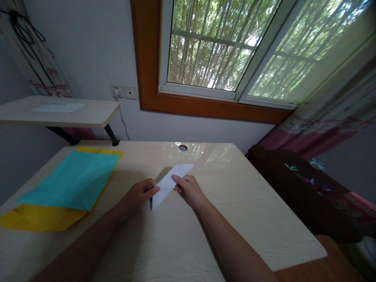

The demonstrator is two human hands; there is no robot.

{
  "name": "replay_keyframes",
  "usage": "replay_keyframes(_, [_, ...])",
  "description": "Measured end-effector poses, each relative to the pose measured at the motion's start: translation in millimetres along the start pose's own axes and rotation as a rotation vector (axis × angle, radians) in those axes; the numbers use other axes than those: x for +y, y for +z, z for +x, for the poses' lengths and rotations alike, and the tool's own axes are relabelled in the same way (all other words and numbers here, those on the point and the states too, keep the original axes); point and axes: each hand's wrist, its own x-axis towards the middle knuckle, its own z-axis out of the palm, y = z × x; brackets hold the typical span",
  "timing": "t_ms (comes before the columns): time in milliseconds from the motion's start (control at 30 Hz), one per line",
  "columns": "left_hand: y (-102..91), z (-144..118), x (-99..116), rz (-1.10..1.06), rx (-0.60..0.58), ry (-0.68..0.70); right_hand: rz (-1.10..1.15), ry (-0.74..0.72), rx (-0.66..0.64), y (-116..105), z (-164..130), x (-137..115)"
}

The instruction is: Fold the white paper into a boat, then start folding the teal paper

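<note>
Though no print or label is legible anywhere, the white folded paper (170,183) lies on the pale surface (241,203), between both hands. Left hand (141,192): fingers curled, tips pressing the paper's lower left edge. Right hand (188,188): thumb and fingers pinching the paper's right edge near mid-length. Paper's far end points away toward the cable hole (182,147). Teal sheet (73,180) lies atop a yellow sheet (38,219), well apart, left of the left hand.

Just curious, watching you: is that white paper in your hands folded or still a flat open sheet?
Folded. The white paper is a narrow slanted strip tapering to a point, pinched by the left hand and right hand.
</note>
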Motion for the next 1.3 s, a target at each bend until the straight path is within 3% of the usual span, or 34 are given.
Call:
replay_keyframes(100, [0.4, 1.8, 1.7, -0.037, -0.003, -0.033, 0.004, 0.039, -0.1, -0.4, 1.0, -0.1])
replay_keyframes(300, [1.9, 0.0, 13.3, -0.114, 0.044, -0.111, -0.008, -0.015, -0.131, 2.1, -0.2, -4.7])
replay_keyframes(733, [-1.9, 3.3, 9.1, -0.206, 0.138, -0.089, -0.06, -0.124, 0.158, -10.2, 5.4, -6.4])
replay_keyframes(1300, [-1.3, 5.8, 7.4, -0.295, 0.255, 0.078, -0.005, -0.12, 0.265, -16.4, 9.0, -2.8])
